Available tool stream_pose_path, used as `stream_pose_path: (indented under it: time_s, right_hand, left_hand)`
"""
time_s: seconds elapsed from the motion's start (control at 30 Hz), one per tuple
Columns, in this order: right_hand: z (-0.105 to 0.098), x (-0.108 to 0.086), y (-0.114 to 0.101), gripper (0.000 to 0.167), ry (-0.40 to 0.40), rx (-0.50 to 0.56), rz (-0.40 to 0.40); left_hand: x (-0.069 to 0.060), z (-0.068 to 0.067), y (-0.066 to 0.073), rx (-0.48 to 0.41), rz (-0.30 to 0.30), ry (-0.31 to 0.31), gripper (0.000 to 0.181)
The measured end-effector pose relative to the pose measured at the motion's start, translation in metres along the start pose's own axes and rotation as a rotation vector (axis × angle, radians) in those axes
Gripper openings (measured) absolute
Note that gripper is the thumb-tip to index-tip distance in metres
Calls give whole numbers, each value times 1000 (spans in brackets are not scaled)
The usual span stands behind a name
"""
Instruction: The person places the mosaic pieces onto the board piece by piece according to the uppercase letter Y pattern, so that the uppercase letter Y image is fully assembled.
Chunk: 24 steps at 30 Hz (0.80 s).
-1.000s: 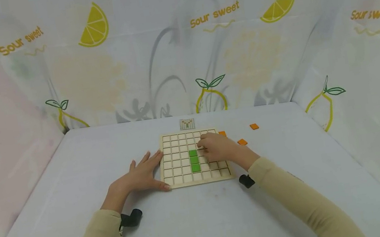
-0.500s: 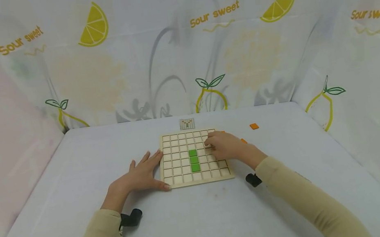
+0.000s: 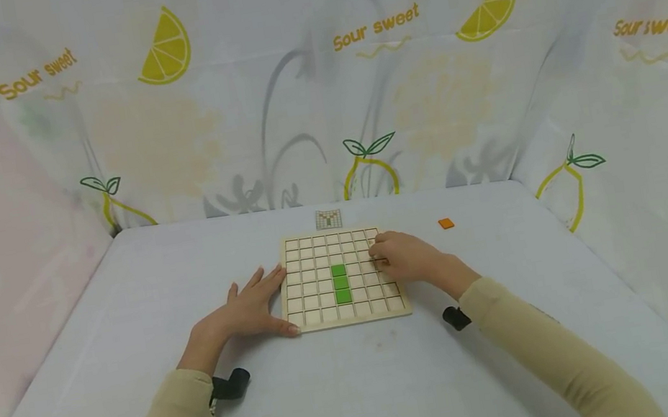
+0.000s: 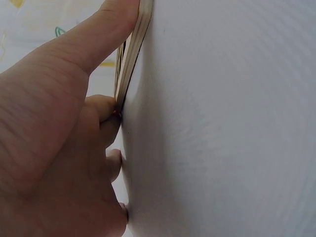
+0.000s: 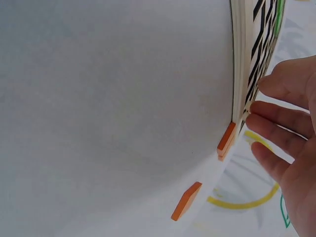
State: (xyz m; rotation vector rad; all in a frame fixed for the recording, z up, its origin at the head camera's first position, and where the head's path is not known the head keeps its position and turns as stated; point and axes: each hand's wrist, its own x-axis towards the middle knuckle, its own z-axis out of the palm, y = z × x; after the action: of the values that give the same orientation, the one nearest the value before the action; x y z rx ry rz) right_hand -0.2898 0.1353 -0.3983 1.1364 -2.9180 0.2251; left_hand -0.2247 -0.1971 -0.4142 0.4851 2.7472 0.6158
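Observation:
A wooden grid board (image 3: 355, 320) lies on the white table, with three green tiles (image 3: 341, 283) in a column in its cells. My left hand (image 3: 252, 310) is spread at the board's left side, its thumb and fingertips touching the edge. My right hand (image 3: 407, 256) hovers over the board's right side. In the right wrist view its fingers are slightly bent and apart, with nothing seen between them. Beside the board's edge there, an orange tile (image 5: 226, 139) lies on the table, and another orange tile (image 5: 186, 201) lies farther off.
A small pattern card (image 3: 328, 219) with a Y shape lies behind the board. One orange tile (image 3: 446, 223) shows to the right in the head view; the right hand hides that nearer the board. Printed cloth walls (image 3: 265, 103) enclose the table's back and sides.
My right hand has moved rightward, away from the green column to the board's right edge, and now covers the nearer orange tiles. My left hand stays put.

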Motion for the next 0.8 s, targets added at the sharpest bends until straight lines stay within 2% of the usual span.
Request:
stream_pose_path:
  time_s: [0.3, 0.53, 0.8]
  right_hand:
    - [-6, -4, 0, 26, -45, -6, 60]
    - [-11, -12, 5, 31, -19, -17, 48]
    - [-10, -20, 17, 18, 2, -58, 37]
  left_hand:
    - [1, 3, -2, -1, 1, -3, 126]
    - [-1, 2, 0, -5, -2, 1, 125]
    - [-1, 1, 1, -15, -1, -2, 126]
